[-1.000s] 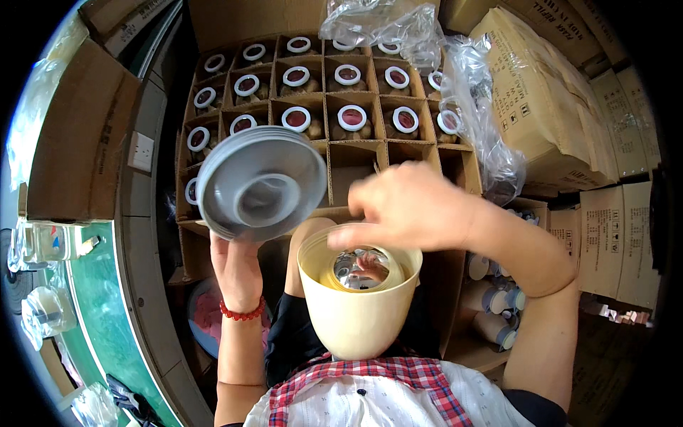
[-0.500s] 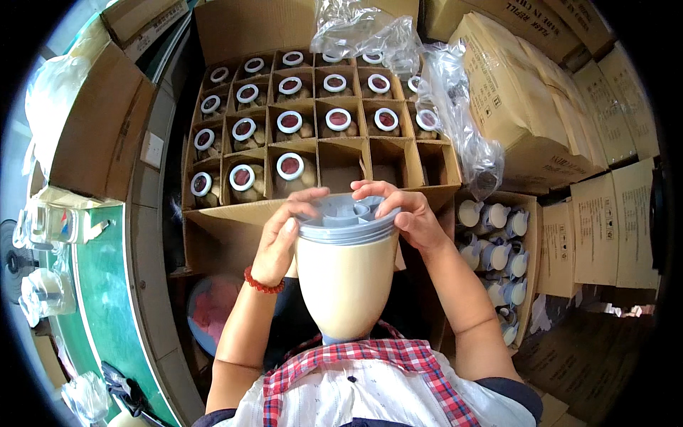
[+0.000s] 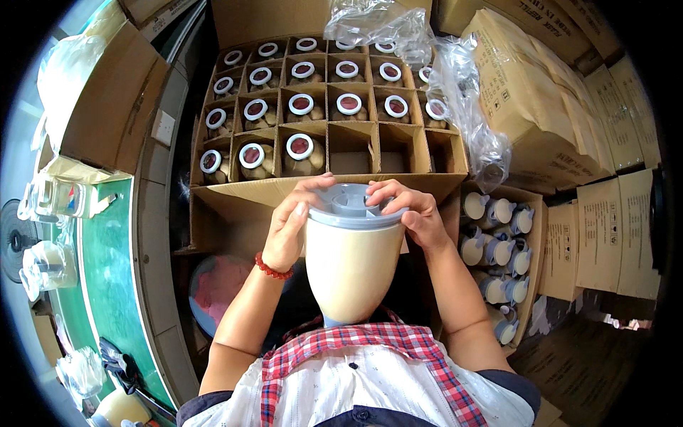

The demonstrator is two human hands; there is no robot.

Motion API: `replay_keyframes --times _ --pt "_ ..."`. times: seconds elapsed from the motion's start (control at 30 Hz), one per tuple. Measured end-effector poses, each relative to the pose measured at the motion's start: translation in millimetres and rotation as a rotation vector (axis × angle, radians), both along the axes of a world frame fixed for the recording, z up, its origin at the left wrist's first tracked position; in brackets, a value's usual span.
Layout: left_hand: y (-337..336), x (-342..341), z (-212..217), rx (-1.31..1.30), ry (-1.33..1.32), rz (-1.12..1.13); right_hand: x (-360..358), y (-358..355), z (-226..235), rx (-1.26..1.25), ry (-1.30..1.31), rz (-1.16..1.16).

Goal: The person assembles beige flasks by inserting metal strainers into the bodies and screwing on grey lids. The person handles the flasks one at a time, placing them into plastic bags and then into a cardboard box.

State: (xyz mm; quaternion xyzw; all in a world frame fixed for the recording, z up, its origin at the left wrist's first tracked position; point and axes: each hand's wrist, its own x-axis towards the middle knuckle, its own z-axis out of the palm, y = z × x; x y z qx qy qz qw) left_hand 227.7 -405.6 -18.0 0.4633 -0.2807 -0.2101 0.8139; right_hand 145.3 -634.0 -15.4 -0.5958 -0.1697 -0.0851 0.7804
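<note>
Cream tapered round-sided vessel (image 3: 352, 270) sits at centre of frame, wide end up, narrow end down toward the person. Grey-blue round plastic collar (image 3: 353, 219) seats on its top, with a smaller ring in the middle. Both hands are on the collar, one per side.

Left hand (image 3: 290, 220): half curled, fingertips over the collar's left rim, thumb down its outer side. Red beaded bracelet (image 3: 274, 268) on that wrist. Right hand (image 3: 413, 212): half curled too, bent fingers over the right rim, thumb outside. Between them they have hold of the collar; how hard they press, can't tell.

Vessel's lower end is right at the red plaid apron (image 3: 356, 340); contact there is unclear.

Upper centre: brown cardboard carton with divider cells (image 3: 245, 203), rows of round-bodied bottles with white rings and dark red tops (image 3: 299, 147) standing in it. Clear crumpled plastic film (image 3: 469, 114) hangs over its right edge.

Right of frame: smaller brown carton (image 3: 538, 245) packed with cream-and-grey-blue lidded vessels (image 3: 498, 252).

Left: green tabletop (image 3: 110, 263), black glove (image 3: 121, 364) at its lower end. Grey-blue basin (image 3: 201, 313) with pink cloth (image 3: 222, 288) lies lower left of centre.
</note>
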Motion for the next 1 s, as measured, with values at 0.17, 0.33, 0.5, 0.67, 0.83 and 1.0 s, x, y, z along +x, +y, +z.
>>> replay_keyframes --times 0.17,0.33,0.5,0.67,0.83,1.0 --pt "13 5 -17 -0.095 0.072 -0.057 -7 21 51 -0.421 -0.085 -0.083" --pt "27 28 -14 0.031 0.146 -0.126 8 13 65 -0.262 0.128 0.038" --pt "22 29 51 0.353 -0.096 0.022 66 9 5 0.353 0.502 0.222" --pt "-1 -13 105 0.643 -0.695 0.047 60 18 4 0.597 0.691 0.510" --pt "29 17 -7 0.101 0.010 -0.032 1 13 59 -0.549 0.289 -0.012" --pt "15 24 17 0.279 0.043 0.057 6 -7 73 -0.583 0.505 -0.219"
